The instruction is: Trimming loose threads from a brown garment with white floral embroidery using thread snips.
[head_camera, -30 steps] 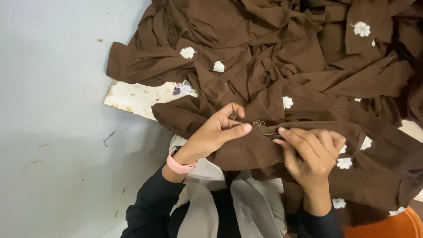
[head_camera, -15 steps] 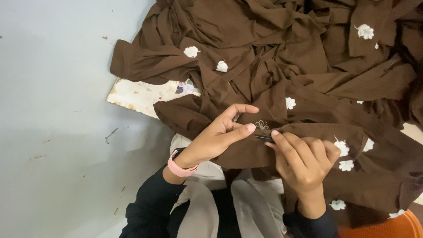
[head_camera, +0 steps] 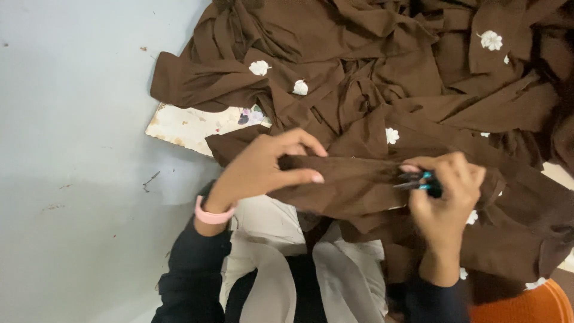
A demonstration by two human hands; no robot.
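Pale grey floor (head_camera: pixel 72 179), heap of brown cloth (head_camera: pixel 382 72) with white flowers, worn flat board (head_camera: pixel 191 125) under its edge

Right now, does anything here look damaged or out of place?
Yes: a pale board sticking out from under the brown fabric has stained, chipped edges. Dark bits of debris dot the grey floor.

Wide open grey floor (head_camera: pixel 72 179) from seven round to eleven o'clock, nothing but a few specks, so a hand passes freely there. From twelve through four o'clock the heaped brown cloth (head_camera: pixel 371 72) blocks everything, fold upon fold. At ten o'clock of the left hand (head_camera: pixel 263 170), a flat pale board (head_camera: pixel 191 125) pokes out from under the cloth. Between the left hand and the right hand (head_camera: pixel 445 197), the stretched strip fills the gap. An orange thing (head_camera: pixel 520 305) crowds five o'clock.
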